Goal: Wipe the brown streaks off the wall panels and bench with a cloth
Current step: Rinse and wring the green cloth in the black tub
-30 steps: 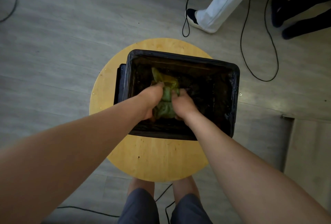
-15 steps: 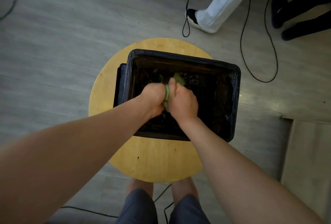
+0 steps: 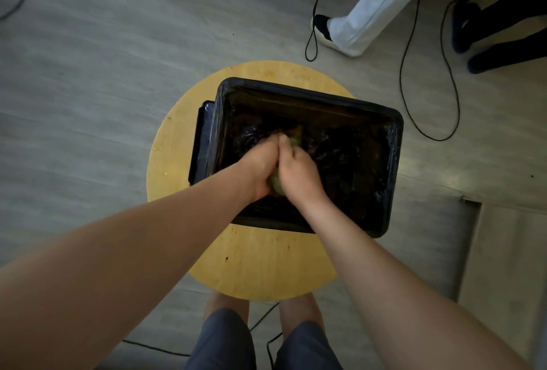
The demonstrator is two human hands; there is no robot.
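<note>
A green cloth [image 3: 274, 185] is bunched tight between both my hands, over a black tub [image 3: 393, 144] lined with black plastic. My left hand [image 3: 260, 162] grips the cloth from the left and my right hand [image 3: 297, 168] grips it from the right, knuckles pressed together. Only small bits of the cloth show, one below the hands and one near my right fingertips. The tub's inside looks wet and dark. No wall panel or bench streak is in view.
The tub stands on a round wooden stool [image 3: 260, 269] on a grey plank floor. Black cables [image 3: 429, 121] loop on the floor behind and below. Other people's legs and shoes [image 3: 370, 14] stand at the back right. A pale panel edge [image 3: 503, 251] lies at the right.
The cloth, spread loosely between my hands a second ago, is now squeezed into a tight wad. My hands have closed together and lifted slightly toward me.
</note>
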